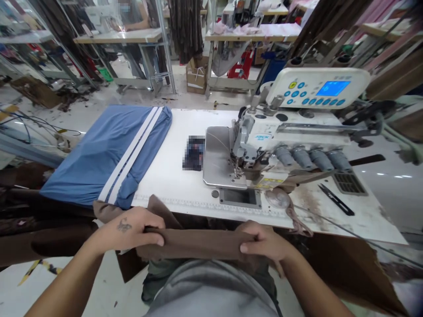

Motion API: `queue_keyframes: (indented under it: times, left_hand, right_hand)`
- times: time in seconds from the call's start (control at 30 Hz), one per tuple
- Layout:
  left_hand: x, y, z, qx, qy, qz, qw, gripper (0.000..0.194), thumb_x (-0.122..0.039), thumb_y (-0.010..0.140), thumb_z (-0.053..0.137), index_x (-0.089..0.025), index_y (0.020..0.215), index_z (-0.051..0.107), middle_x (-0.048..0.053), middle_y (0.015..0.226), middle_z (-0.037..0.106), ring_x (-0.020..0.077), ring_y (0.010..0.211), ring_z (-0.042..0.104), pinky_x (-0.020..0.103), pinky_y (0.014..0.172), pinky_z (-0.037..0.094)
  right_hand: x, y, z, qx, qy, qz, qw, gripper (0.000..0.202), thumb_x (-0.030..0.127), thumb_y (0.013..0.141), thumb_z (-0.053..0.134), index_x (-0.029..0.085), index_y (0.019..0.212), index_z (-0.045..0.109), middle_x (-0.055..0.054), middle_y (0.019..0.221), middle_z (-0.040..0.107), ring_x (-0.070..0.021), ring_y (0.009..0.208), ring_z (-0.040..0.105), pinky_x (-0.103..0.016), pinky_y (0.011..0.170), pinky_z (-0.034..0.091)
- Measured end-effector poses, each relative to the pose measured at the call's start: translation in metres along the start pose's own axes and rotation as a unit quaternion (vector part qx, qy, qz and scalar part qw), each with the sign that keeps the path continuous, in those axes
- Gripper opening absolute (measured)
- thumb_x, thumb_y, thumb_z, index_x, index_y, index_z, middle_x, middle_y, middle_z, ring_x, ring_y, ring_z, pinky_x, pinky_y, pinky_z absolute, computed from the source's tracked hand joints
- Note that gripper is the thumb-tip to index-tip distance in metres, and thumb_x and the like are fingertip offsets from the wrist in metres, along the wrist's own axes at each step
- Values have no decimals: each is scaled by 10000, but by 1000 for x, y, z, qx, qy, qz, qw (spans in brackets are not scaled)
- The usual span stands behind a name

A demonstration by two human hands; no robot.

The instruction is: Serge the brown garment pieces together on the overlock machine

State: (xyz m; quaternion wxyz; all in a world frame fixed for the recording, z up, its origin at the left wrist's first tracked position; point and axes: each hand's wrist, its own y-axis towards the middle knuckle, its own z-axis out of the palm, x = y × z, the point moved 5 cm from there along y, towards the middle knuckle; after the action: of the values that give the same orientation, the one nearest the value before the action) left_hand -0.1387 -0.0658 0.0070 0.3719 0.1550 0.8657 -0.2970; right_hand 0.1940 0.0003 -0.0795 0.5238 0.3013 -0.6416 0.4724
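A strip of brown fabric (201, 243) is stretched level between my two hands, in front of the table's near edge. My left hand (132, 229) pinches its left end, thumb on top. At the other end, my right hand (264, 240) grips the cloth between thumb and fingers. More brown cloth hangs below and behind my left hand. Beyond the strip stands a white overlock sewing machine (261, 136) with a metal plate (220, 154) and a lit control panel (317, 88).
Blue fabric with white stripes (99, 149) covers the table's left side. Thread snips (336, 200) lie right of the machine. A ruler tape (185, 204) runs along the near edge of the white table (165, 176). A person sits at a far workstation.
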Motion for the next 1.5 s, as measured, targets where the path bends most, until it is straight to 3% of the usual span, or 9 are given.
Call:
queue_keyframes:
  times: [0.17, 0.27, 0.6, 0.87, 1.03, 1.13, 1.23, 1.4, 1.5]
  left_hand:
    - [-34, 18, 3, 21, -57, 73, 996, 296, -377, 1056, 580, -221, 875, 755, -5, 742, 692, 134, 646, 586, 255, 617, 382]
    - [-45, 37, 6, 6, -65, 69, 996, 210, -395, 994, 694, -229, 903, 786, -14, 783, 747, 134, 677, 646, 233, 638, 408]
    - [27, 2, 10, -34, -146, -23, 988, 293, -439, 994, 672, -193, 872, 773, 34, 783, 691, 161, 719, 602, 254, 652, 444]
    - [43, -6, -21, -420, -179, -55, 888, 331, -527, 963, 685, -210, 951, 778, 55, 857, 730, 218, 810, 663, 306, 738, 533]
    - [-45, 11, -97, -645, 6, 54, 763, 219, -446, 992, 685, -257, 1009, 796, 1, 970, 747, 211, 922, 666, 310, 877, 523]
    - [-93, 75, -103, -514, 80, 168, 837, 190, -378, 1031, 648, -255, 1024, 794, -6, 1023, 771, 211, 983, 690, 330, 949, 513]
    - [-106, 142, -70, -341, 136, 216, 905, 194, -341, 1043, 641, -257, 979, 803, 17, 990, 760, 208, 966, 678, 367, 959, 491]
    - [-96, 158, -38, -524, 177, 123, 824, 105, -306, 994, 717, -209, 1033, 727, 35, 957, 689, 201, 891, 633, 336, 779, 496]
    - [-104, 142, -13, -481, 275, 173, 814, 133, -263, 1061, 598, -193, 1092, 707, 31, 1008, 748, 197, 898, 645, 341, 805, 519]
  right_hand:
    - [50, 40, 23, 9, -176, -68, 982, 493, 547, 869, 834, 235, 1244, 766, -80, 1178, 755, -256, 1022, 672, -325, 880, 485]
    - [75, 74, 51, 3, -165, -106, 980, 401, 543, 921, 775, 207, 1139, 787, -46, 997, 768, -210, 861, 658, -283, 764, 474]
    - [50, 59, 7, 27, -36, -97, 994, 481, 572, 1027, 597, 148, 867, 761, -15, 754, 642, -161, 713, 566, -257, 661, 436]
    - [81, 79, 11, -72, -96, -124, 985, 491, 502, 1088, 504, 203, 698, 512, 40, 683, 425, -138, 679, 445, -259, 655, 347]
    - [90, 86, 24, -156, -132, -166, 965, 440, 461, 1098, 475, 211, 737, 491, 36, 703, 486, -142, 688, 487, -270, 682, 346]
    - [67, 72, 26, -119, -121, -121, 978, 348, 453, 1053, 564, 205, 808, 573, 25, 750, 578, -155, 726, 535, -261, 694, 378]
    - [39, 56, 9, -191, -75, -63, 977, 326, 478, 1013, 615, 215, 834, 545, 35, 738, 561, -147, 686, 509, -244, 638, 368]
    - [14, 54, -9, -322, -82, -68, 941, 490, 539, 1040, 516, 237, 689, 357, 64, 615, 330, -124, 590, 353, -251, 556, 263]
    - [8, 58, -9, -314, -81, -83, 942, 466, 532, 1047, 497, 229, 705, 407, 55, 641, 361, -129, 607, 372, -251, 566, 294]
